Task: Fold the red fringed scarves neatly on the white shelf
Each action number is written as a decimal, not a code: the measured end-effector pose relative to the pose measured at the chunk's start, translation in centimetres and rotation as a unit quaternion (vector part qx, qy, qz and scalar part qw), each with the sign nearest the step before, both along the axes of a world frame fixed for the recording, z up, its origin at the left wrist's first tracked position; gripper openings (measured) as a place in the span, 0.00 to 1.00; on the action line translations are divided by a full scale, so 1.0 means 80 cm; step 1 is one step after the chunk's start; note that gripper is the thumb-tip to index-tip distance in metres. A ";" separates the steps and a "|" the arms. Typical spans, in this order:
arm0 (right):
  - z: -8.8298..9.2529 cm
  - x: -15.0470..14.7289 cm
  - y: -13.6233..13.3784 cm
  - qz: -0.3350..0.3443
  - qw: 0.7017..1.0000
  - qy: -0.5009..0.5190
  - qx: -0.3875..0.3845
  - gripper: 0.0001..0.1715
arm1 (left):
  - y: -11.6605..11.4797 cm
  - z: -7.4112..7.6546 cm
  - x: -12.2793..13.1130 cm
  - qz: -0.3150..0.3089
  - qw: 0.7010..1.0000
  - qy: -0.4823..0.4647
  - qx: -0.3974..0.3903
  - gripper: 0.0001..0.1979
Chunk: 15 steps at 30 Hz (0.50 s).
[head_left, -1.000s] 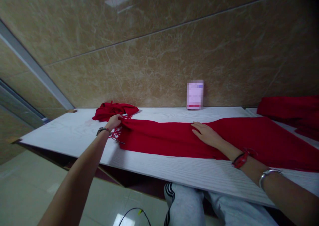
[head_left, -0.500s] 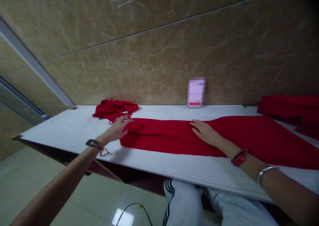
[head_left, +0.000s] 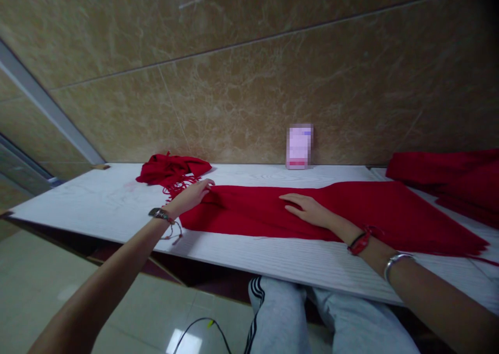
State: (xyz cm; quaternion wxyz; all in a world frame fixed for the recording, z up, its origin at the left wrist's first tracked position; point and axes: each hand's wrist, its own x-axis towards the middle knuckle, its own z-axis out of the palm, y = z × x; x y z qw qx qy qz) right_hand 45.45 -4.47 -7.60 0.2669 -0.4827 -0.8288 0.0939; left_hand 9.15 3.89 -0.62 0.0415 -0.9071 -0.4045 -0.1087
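- In the head view, I saw the long red cloth (head_left: 249, 208) lying on the white tabletop (head_left: 97, 198), on the wearer's side of the pink screen (head_left: 299, 147) and reaching well to both sides of it.
- I judged it light and soft, a limp fabric that would drape, crease and slide easily over a smooth board; nothing about it seemed fragile, though loose threads might have snagged.
- The best hold, to my mind, was a pinch at the corners of the end left of the screen, with a flat palm near the middle to stop the rest from shifting.
- The left hand (head_left: 195, 194), left of the screen, was loosely open with fingers slightly bent over that end; I saw no cloth gathered in it and could not tell whether the fingertips touched.
- The right hand (head_left: 306, 208), just in front of the screen, was spread open, palm down over the cloth, gripping nothing.
- The cloth was a plain, deep red, matt, fairly flat with faint ripples; it broadened right of the screen, where its far end trailed loose strands.
- A crumpled red bundle (head_left: 171, 171) with fringe sat left of the screen, and a red pile (head_left: 440, 174) lay well to its right.
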 end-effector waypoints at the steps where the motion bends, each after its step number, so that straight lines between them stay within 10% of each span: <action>1: 0.002 0.001 -0.001 -0.002 1.000 0.003 -0.003 0.24 | -0.006 -0.001 0.006 -0.008 0.999 0.022 0.024 0.15; 7: 0.026 -0.013 -0.021 0.063 0.997 0.006 0.032 0.22 | -0.047 -0.022 0.038 -0.108 0.984 0.137 0.042 0.14; 15: 0.025 -0.032 -0.031 0.152 0.987 -0.043 0.032 0.22 | -0.014 0.002 0.031 -0.030 0.996 -0.057 -0.059 0.14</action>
